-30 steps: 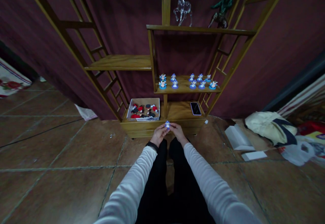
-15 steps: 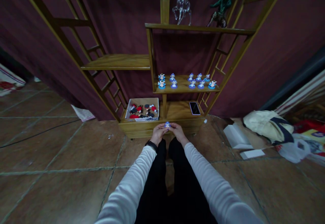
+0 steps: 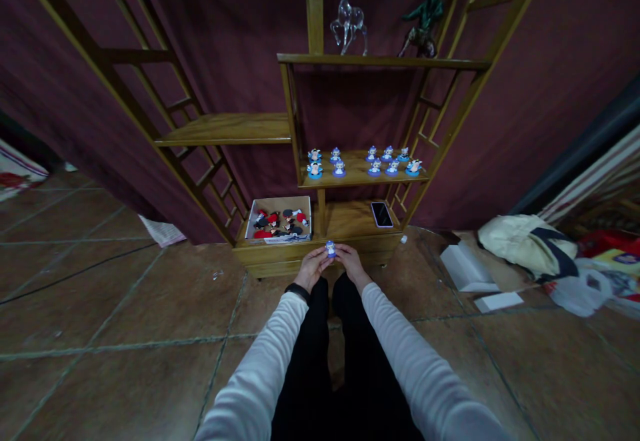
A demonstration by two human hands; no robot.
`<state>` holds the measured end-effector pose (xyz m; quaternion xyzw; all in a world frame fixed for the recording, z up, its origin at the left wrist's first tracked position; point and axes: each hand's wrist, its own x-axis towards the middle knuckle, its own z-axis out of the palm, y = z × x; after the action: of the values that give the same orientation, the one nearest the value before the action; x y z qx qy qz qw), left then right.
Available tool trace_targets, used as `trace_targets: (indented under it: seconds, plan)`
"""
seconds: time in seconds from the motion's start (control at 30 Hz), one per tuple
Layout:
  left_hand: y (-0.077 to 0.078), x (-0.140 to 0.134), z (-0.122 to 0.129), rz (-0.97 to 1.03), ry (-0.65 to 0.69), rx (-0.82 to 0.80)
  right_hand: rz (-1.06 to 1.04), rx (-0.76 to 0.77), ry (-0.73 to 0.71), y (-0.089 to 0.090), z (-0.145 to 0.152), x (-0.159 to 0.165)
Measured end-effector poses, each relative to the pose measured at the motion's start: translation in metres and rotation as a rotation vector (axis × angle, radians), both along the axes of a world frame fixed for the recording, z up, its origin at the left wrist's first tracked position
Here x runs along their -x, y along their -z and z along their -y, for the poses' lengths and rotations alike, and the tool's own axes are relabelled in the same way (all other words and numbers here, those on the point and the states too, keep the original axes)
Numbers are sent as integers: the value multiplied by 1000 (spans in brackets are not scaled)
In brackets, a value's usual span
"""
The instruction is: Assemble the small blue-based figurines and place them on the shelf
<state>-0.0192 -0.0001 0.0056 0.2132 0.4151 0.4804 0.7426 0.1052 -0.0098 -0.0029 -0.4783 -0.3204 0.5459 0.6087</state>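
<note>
A small purple-and-white figurine [image 3: 331,249] is held between the fingertips of both hands, just in front of the shelf unit's low base. My left hand [image 3: 313,266] pinches it from the left; a dark band circles that wrist. From the right, my right hand [image 3: 351,263] closes on its other side. Several similar purple figurines [image 3: 375,167] stand upright in two rows on the middle shelf [image 3: 356,177], with blue-based ones [image 3: 315,170] at both ends. Below left, an open box [image 3: 250,227] contains several red and black figurines [image 3: 273,219].
A phone [image 3: 382,214] lies on the lower shelf, right of the divider. Higher up stand a clear glass deer [image 3: 350,21] and a green statue [image 3: 425,24]. White boxes [image 3: 467,269], a cream bag [image 3: 527,246] and plastic bags lie on the tiled floor at right. A cable [image 3: 80,271] runs along the left floor.
The figurine in my hands now looks more upright, with more of its body showing. My view has shifted slightly, so the shelves appear a little further left and lower.
</note>
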Motion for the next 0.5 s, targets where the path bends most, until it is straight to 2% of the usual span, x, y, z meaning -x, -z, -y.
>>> trace_targets:
  seconds: [0.27,0.5]
  plan:
    - [5,1,-3,35,42,-11,-63,-35,-5,1,0,1]
    - [7,3,-5,34,27,12,-76,-38,-25,6,-1,0]
